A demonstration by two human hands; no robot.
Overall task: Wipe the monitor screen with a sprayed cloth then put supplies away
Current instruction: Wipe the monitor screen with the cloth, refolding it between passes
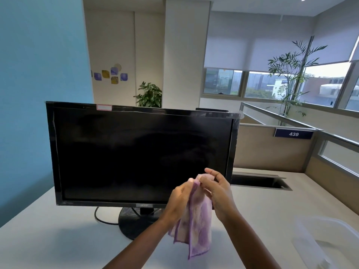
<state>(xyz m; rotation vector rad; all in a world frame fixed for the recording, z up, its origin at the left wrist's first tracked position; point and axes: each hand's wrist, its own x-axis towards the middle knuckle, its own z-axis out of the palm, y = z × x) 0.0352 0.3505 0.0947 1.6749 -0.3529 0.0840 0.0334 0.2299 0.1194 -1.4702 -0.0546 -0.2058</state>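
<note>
Cloth point(198, 226) is being held up by its top edge with both hands, on the near side of the monitor point(136, 152) and in front of the screen's lower right corner, while the rest is hanging loose above the desk point(58, 239). The edge is being pinched from the left by the curled fingers of the left hand point(180, 197) and from the right by the thumb and fingertips of the right hand point(219, 193). Nothing else is being gripped. The cloth is being gathered or refolded rather than pressed on the glass, so no wiping stroke is being made right now, and contact with the screen cannot be confirmed. Spray step: cannot tell, since no bottle is being shown and dampness is not readable. The screen is off and dark with only a faint haze, so wiped or not is being left open. Put-away is being judged as pending: the cloth is in hand, and a clear plastic container point(307, 239) at the near right is probably the destination, contents blurred.
</note>
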